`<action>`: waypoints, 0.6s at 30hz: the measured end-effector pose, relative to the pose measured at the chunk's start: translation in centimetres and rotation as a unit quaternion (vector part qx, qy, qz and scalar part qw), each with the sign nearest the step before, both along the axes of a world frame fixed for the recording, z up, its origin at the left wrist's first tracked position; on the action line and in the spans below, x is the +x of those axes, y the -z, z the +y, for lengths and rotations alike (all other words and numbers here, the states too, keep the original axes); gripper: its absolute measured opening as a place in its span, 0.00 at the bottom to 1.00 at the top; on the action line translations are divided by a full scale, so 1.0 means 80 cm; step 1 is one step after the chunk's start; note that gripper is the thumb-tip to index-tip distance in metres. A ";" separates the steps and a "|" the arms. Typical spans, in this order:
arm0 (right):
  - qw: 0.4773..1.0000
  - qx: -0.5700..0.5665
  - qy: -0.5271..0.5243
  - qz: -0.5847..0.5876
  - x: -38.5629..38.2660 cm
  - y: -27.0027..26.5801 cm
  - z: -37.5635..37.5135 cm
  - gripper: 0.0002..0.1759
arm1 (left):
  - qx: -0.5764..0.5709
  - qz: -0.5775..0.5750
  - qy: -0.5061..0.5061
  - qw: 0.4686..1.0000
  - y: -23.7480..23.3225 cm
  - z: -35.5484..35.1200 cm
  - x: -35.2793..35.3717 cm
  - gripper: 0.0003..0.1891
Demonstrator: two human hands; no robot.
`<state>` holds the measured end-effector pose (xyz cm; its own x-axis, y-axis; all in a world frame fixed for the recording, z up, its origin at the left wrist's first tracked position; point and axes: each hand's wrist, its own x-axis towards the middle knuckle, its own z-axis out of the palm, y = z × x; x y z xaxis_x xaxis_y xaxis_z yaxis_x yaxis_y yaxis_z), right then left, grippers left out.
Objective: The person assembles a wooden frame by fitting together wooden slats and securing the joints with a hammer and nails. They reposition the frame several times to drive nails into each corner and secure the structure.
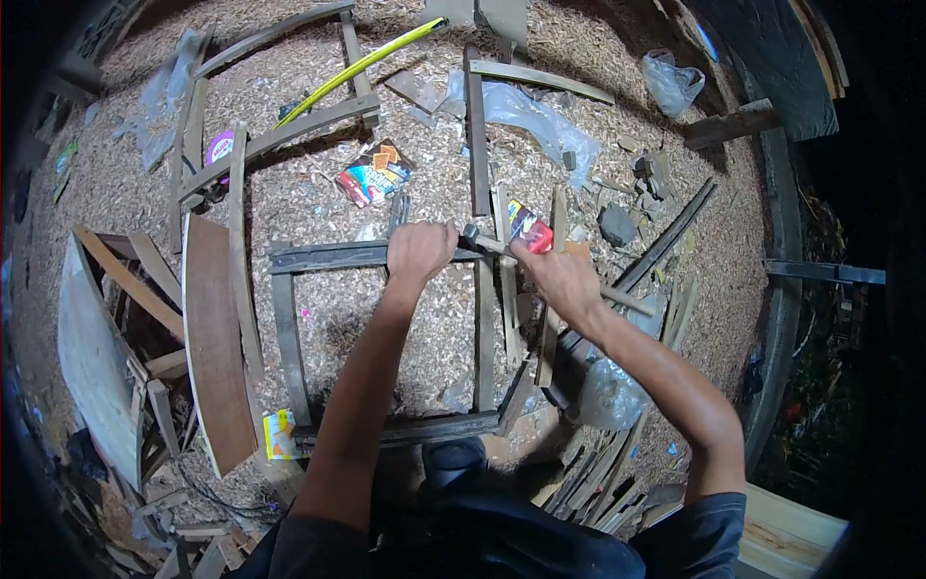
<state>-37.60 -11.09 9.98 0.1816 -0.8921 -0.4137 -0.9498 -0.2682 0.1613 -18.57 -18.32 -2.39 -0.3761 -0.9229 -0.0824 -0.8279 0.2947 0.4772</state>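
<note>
A rectangular wooden frame (333, 258) lies before me, its far bar dark and grooved. My left hand (422, 253) is closed over that far bar, right of its middle. In my right hand (562, 285) is a hammer (492, 245), gripped around its wooden handle, with the handle's end sticking out to the right. The hammer's dark head is close to the bar's right end, just beside my left hand. One of my shoes (453, 461) shows by the frame's near bar (453, 426).
Wood shavings cover the ground. Another wooden frame (309, 123) with a yellow strip (362, 70) across it lies at far left. A curved brown panel (220, 338) stands left. Loose slats (603, 482), a grey stone (616, 225), plastic bags (612, 394) and wrappers (376, 174) are scattered about.
</note>
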 end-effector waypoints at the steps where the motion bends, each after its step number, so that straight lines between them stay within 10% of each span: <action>1: 0.998 0.027 -0.030 0.038 -0.001 0.000 -0.006 0.15 | 0.000 -0.001 0.000 1.000 -0.001 0.001 0.001 0.29; 8: 0.968 -0.010 -0.229 0.099 -0.012 -0.005 -0.067 0.13 | 0.021 -0.012 0.006 1.000 -0.010 0.001 0.002 0.25; 18: 0.964 -0.155 -0.217 -0.005 -0.038 0.022 -0.070 0.11 | 0.086 0.016 0.066 0.994 -0.028 -0.003 0.010 0.24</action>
<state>-40.62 -16.67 8.21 0.5674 -0.8122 -0.1355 -0.7613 -0.5801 0.2896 -17.74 -18.53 -0.18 -0.4987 -0.8381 -0.2212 -0.7703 0.3115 0.5564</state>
